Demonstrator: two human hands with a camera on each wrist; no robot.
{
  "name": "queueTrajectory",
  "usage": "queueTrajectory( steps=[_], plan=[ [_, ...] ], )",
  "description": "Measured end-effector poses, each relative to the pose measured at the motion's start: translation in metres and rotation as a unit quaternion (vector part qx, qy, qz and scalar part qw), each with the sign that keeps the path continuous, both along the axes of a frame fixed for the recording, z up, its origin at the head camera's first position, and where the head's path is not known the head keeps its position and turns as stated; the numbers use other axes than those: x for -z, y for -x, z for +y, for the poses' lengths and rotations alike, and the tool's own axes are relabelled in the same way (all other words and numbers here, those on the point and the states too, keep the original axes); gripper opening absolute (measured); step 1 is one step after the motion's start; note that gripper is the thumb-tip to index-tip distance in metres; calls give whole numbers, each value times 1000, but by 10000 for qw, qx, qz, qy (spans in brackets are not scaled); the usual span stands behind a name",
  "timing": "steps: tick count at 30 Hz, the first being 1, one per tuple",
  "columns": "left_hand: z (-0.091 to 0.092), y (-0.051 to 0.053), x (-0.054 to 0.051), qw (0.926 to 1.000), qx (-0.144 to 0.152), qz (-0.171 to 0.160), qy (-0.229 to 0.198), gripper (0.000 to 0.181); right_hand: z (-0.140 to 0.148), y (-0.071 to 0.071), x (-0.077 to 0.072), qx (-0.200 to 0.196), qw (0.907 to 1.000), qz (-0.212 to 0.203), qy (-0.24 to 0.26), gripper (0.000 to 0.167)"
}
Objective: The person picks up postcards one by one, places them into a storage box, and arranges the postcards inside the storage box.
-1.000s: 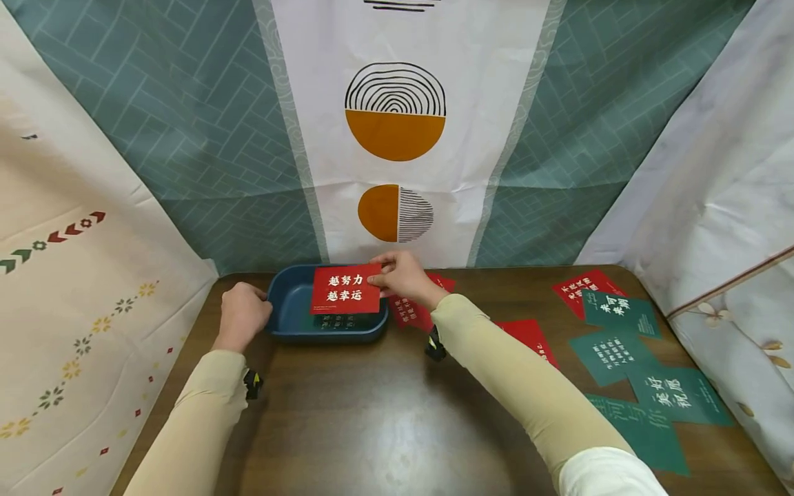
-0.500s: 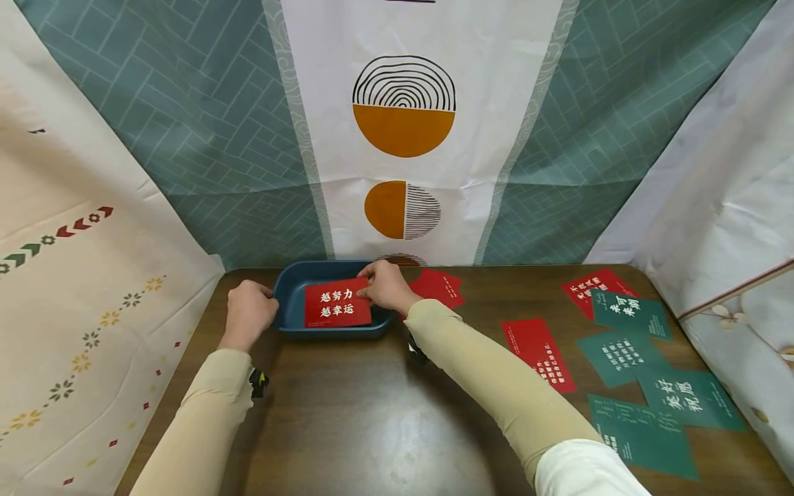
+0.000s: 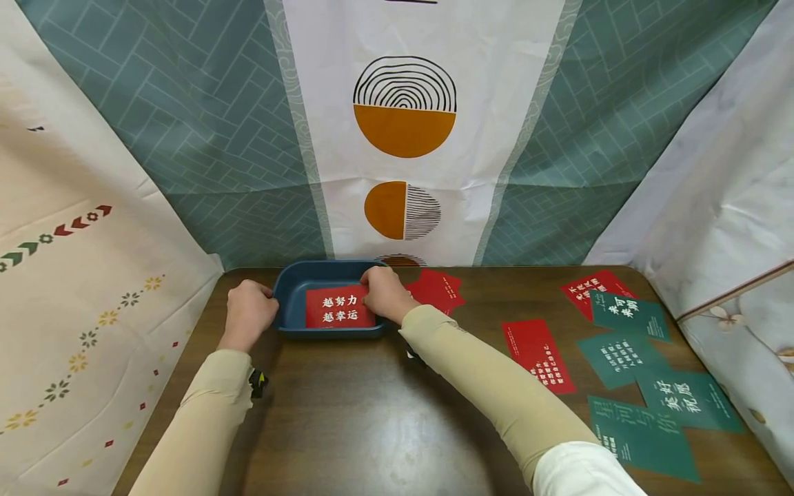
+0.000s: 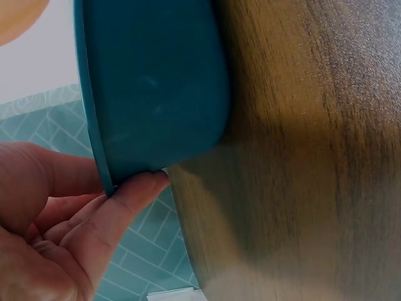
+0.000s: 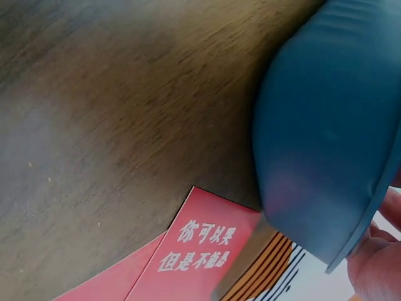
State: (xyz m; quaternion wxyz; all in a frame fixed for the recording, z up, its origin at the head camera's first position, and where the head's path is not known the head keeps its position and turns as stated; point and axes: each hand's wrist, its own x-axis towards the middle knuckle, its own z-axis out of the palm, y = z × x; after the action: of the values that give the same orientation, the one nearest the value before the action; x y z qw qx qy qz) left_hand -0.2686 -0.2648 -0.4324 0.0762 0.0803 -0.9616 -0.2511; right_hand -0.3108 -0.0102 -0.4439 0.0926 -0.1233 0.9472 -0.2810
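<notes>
A dark blue tray [image 3: 329, 333] stands at the back left of the table. Its left end is pinched by my left hand [image 3: 248, 310]; the left wrist view has the thumb and fingers [image 4: 125, 207] on the tray's rim corner. Inside the tray lies a red card [image 3: 322, 320] with white characters, its lower edge hidden behind the front wall. My right hand [image 3: 386, 296] reaches over the tray's right end at the card's upper right corner. Its fingertips are hidden, so whether they still hold the card is unclear. The right wrist view shows that hand [image 5: 376, 266] beyond the rim.
Overlapping red cards [image 3: 439, 289] lie just right of the tray. Another red card [image 3: 540, 355] lies mid-right on the wooden table [image 3: 372, 413]. Along the right edge are a red card [image 3: 583, 293] and several green cards [image 3: 645, 437]. Patterned cloth [image 3: 527, 227] hangs behind.
The red card has gone from above the tray down into it, with my right hand lowering. My left hand has stayed on the tray's left end. The head view shifted slightly.
</notes>
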Motion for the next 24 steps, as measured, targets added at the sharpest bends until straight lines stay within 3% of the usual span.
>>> queueTrajectory(
  steps=[6, 14, 24],
  plan=[
    [1, 0, 1, 10000, 13, 78, -5, 26, -2, -1, -2, -309, 9976, 263, -564, 36],
    [0, 0, 1, 10000, -26, 56, 21, 26, -7, -3, 0, -584, 9884, 323, -1362, 38],
    [1, -2, -2, 9998, 50, 158, 70, 25, -9, -6, 0, -841, 9796, 428, -1775, 34]
  ],
)
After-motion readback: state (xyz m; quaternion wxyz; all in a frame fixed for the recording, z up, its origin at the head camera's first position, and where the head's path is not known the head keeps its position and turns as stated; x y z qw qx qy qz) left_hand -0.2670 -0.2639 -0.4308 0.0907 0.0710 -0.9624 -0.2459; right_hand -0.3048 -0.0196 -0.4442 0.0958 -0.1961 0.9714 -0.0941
